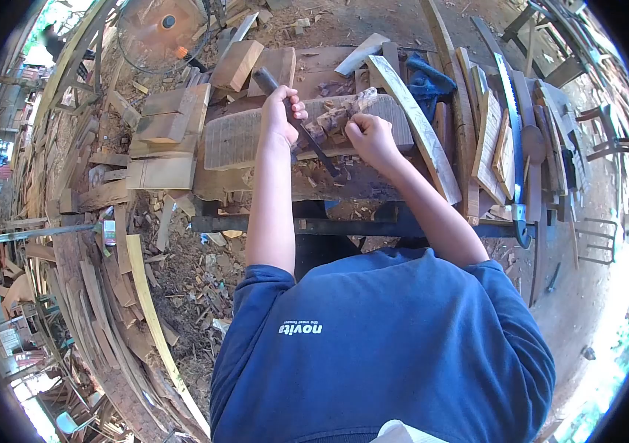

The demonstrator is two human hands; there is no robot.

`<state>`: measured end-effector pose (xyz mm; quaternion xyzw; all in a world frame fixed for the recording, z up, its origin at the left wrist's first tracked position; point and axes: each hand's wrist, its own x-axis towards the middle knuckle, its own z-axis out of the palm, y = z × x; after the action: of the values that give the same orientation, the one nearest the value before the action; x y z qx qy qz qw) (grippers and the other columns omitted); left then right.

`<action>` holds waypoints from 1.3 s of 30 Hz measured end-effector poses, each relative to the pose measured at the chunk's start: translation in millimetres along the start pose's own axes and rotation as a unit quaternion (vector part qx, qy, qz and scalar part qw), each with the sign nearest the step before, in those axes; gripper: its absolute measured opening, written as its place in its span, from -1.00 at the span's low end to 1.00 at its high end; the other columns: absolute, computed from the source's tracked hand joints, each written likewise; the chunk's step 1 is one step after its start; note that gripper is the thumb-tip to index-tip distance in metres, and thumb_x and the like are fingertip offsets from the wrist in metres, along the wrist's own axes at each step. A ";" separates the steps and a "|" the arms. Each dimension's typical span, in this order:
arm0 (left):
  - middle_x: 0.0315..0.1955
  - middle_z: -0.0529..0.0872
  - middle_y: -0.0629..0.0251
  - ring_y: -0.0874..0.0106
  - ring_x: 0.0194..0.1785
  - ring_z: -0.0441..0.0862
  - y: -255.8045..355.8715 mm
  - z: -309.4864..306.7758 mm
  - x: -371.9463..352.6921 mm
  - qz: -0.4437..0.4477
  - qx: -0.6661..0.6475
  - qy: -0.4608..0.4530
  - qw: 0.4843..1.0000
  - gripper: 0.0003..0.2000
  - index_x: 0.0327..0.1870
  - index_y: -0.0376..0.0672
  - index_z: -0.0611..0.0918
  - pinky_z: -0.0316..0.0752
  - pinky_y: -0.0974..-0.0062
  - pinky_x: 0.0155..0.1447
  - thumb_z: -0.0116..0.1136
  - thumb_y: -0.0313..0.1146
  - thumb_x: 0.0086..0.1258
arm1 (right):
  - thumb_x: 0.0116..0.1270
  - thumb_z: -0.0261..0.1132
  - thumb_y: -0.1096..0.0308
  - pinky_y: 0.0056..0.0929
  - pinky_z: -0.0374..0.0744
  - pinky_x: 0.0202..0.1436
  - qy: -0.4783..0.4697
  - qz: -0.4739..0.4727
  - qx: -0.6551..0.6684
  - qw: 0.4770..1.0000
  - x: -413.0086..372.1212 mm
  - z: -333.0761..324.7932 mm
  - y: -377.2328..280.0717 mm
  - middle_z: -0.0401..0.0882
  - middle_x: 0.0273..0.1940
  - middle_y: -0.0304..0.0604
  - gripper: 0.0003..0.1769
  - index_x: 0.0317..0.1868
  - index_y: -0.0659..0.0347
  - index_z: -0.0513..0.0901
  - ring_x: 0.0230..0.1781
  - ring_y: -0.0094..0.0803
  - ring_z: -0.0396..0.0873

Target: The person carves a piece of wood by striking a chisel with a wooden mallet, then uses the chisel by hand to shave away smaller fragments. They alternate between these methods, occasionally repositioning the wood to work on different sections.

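Observation:
My left hand (285,114) is closed around a long dark chisel (320,156). Its round handle sticks out above the hand, and the blade slants down to the right, the tip low near the front of the bench. My right hand (372,139) is closed at the right side of a rough carved piece of wood (331,122), its fingertips mostly hidden. That piece lies over a thick, pale wooden block (237,140), which spans the bench below both hands. Small chips are scattered around the blade's tip.
Wood blocks (174,114) are stacked left of the bench. To the right stand planks (488,144), a long-bladed saw (512,111) and a blue cloth (431,85). A fan (163,33) is at the back left. Shavings and offcuts cover the floor at left.

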<state>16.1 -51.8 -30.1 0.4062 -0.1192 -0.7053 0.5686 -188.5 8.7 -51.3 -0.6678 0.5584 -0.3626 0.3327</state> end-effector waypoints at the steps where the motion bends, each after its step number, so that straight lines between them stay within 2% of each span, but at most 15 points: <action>1: -0.62 0.44 0.46 0.60 -0.60 0.37 0.3 0.5 -0.2 0.002 0.003 -0.001 1.000 -0.85 -0.45 -0.12 0.42 0.25 0.64 -0.55 0.15 -0.46 0.26 | 0.36 0.23 0.13 -0.11 0.41 0.01 -0.012 -0.013 0.030 0.999 -1.4 -4.0 0.5 0.58 -0.56 0.07 -0.60 -0.46 0.33 0.62 -0.41 0.04 0.58; 5: -0.61 0.44 0.46 0.60 -0.61 0.37 0.2 2.3 -1.5 0.006 0.003 0.014 1.000 -0.86 -0.45 -0.12 0.42 0.25 0.64 -0.55 0.14 -0.47 0.26 | 0.32 0.36 0.05 -0.17 0.49 -0.09 -0.065 0.108 0.056 0.990 5.4 -36.3 -3.5 0.56 -0.57 0.04 -0.52 -0.52 0.34 0.59 -0.43 0.02 0.57; 7: -0.60 0.44 0.46 0.60 -0.61 0.36 0.1 1.1 -0.4 0.002 0.004 0.011 1.000 -0.86 -0.44 -0.13 0.42 0.25 0.65 -0.55 0.14 -0.47 0.26 | 0.24 0.48 0.04 -0.24 0.45 -0.37 0.065 -0.157 -0.099 0.980 10.1 -46.4 -4.4 0.63 -0.45 -0.07 -0.55 -0.41 0.30 0.57 -0.48 -0.22 0.48; 8: -0.60 0.44 0.46 0.60 -0.61 0.36 -0.3 0.8 -0.1 0.001 0.005 0.009 1.000 -0.86 -0.44 -0.13 0.42 0.25 0.65 -0.55 0.14 -0.47 0.26 | 0.18 0.52 0.06 -0.20 0.54 -0.17 0.089 -0.166 -0.164 0.968 12.4 -49.9 -5.6 0.68 -0.18 -0.05 -0.58 -0.15 0.21 0.66 -0.23 -0.15 0.59; 9: -0.60 0.44 0.46 0.60 -0.61 0.36 -0.3 0.7 -0.1 0.003 0.003 0.006 1.000 -0.86 -0.44 -0.13 0.42 0.25 0.64 -0.55 0.14 -0.47 0.27 | 0.18 0.52 0.06 -0.20 0.54 -0.17 0.091 -0.166 -0.165 0.968 16.3 -49.8 -6.5 0.68 -0.18 -0.05 -0.58 -0.15 0.21 0.66 -0.23 -0.15 0.59; 11: -0.60 0.44 0.45 0.60 -0.61 0.37 0.1 -0.4 0.1 0.006 -0.002 0.002 1.000 -0.86 -0.44 -0.13 0.42 0.25 0.64 -0.56 0.14 -0.47 0.27 | 0.19 0.51 0.17 -0.17 0.55 0.07 0.160 -0.324 -0.223 0.905 29.5 -50.1 -5.6 0.63 -0.01 -0.05 -0.54 0.07 0.12 0.66 0.02 -0.07 0.60; 12: -0.60 0.44 0.45 0.59 -0.61 0.37 0.6 1.0 -2.4 0.030 -0.001 -0.002 1.000 -0.86 -0.44 -0.12 0.42 0.24 0.63 -0.56 0.14 -0.47 0.27 | 0.16 0.50 0.23 -0.16 0.53 0.19 0.067 -0.282 -0.173 0.941 31.2 -49.2 0.4 0.60 0.05 -0.06 -0.49 0.16 0.05 0.67 0.13 -0.05 0.57; 15: -0.62 0.43 0.40 0.56 -0.63 0.37 1.2 14.1 -17.8 0.163 0.031 0.021 0.986 -0.83 -0.43 -0.10 0.39 0.22 0.58 -0.58 0.14 -0.51 0.26 | 0.17 0.48 0.29 -0.13 0.51 0.20 -0.003 -0.211 -0.098 0.973 29.2 -46.3 12.5 0.61 0.02 -0.07 -0.55 0.11 0.11 0.69 0.12 -0.04 0.55; 17: -0.64 0.41 0.39 0.54 -0.65 0.36 9.5 31.9 -36.8 0.239 0.064 0.006 0.969 -0.82 -0.42 -0.11 0.38 0.21 0.56 -0.58 0.14 -0.56 0.26 | 0.18 0.48 0.30 -0.12 0.50 0.20 -0.012 -0.179 -0.091 0.980 19.8 -42.3 10.1 0.61 -0.01 -0.04 -0.59 0.06 0.15 0.71 0.10 -0.04 0.54; 19: -0.65 0.42 0.38 0.53 -0.68 0.35 16.5 53.9 -54.3 0.289 0.066 -0.014 0.955 -0.83 -0.39 -0.12 0.39 0.20 0.55 -0.58 0.13 -0.59 0.25 | 0.10 0.51 0.32 -0.12 0.51 0.21 0.086 -0.216 -0.083 0.969 11.7 -28.3 18.0 0.59 -0.02 -0.07 -0.57 0.03 0.11 0.72 0.07 -0.03 0.51; 21: -0.66 0.42 0.36 0.52 -0.70 0.34 18.1 72.8 -66.3 0.343 0.072 -0.039 0.936 -0.83 -0.37 -0.13 0.39 0.20 0.54 -0.59 0.12 -0.62 0.25 | 0.09 0.52 0.34 -0.13 0.51 0.20 0.103 -0.222 -0.072 0.967 3.4 -23.0 18.9 0.58 -0.03 -0.05 -0.57 0.03 0.11 0.73 0.09 -0.03 0.50; 23: -0.66 0.45 0.34 0.50 -0.72 0.34 14.8 87.0 -73.7 0.426 0.112 -0.117 0.890 -0.81 -0.29 -0.13 0.41 0.21 0.53 -0.60 0.10 -0.67 0.25 | 0.10 0.52 0.32 -0.14 0.51 0.20 0.109 -0.202 -0.076 0.970 -1.3 -22.9 17.2 0.57 -0.02 -0.05 -0.56 0.03 0.12 0.73 0.10 -0.03 0.49; 29: -0.63 0.49 0.33 0.53 -0.69 0.36 -7.0 103.9 -75.3 0.467 0.136 -0.181 0.855 -0.80 -0.23 -0.12 0.43 0.26 0.51 -0.59 0.06 -0.70 0.29 | 0.09 0.52 0.30 -0.17 0.51 0.20 0.118 -0.177 -0.066 0.975 -4.4 -20.3 21.6 0.57 0.00 -0.05 -0.55 0.04 0.13 0.73 0.11 -0.03 0.49; 31: -0.58 0.53 0.30 0.55 -0.64 0.45 -8.5 108.1 -78.5 0.473 0.124 -0.211 0.846 -0.83 -0.26 -0.17 0.44 0.38 0.57 -0.54 0.06 -0.71 0.30 | 0.09 0.53 0.30 -0.19 0.52 0.18 0.119 -0.178 -0.067 0.975 -3.6 -21.1 22.9 0.57 -0.01 -0.05 -0.55 0.04 0.13 0.73 0.10 -0.04 0.51; 39: -0.54 0.58 0.33 0.59 -0.61 0.51 -9.8 114.9 -70.4 0.464 0.174 -0.203 0.845 -0.85 -0.29 -0.19 0.47 0.42 0.61 -0.56 0.12 -0.68 0.31 | 0.09 0.53 0.27 -0.18 0.54 0.16 0.116 -0.187 -0.057 0.974 -2.8 -23.8 22.5 0.58 0.00 -0.03 -0.55 0.03 0.13 0.72 0.09 -0.03 0.53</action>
<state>-70.6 -19.1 68.3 0.2438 -0.5267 -0.3937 0.7128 -220.6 7.1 -58.5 -0.7319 0.4780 -0.4609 0.1532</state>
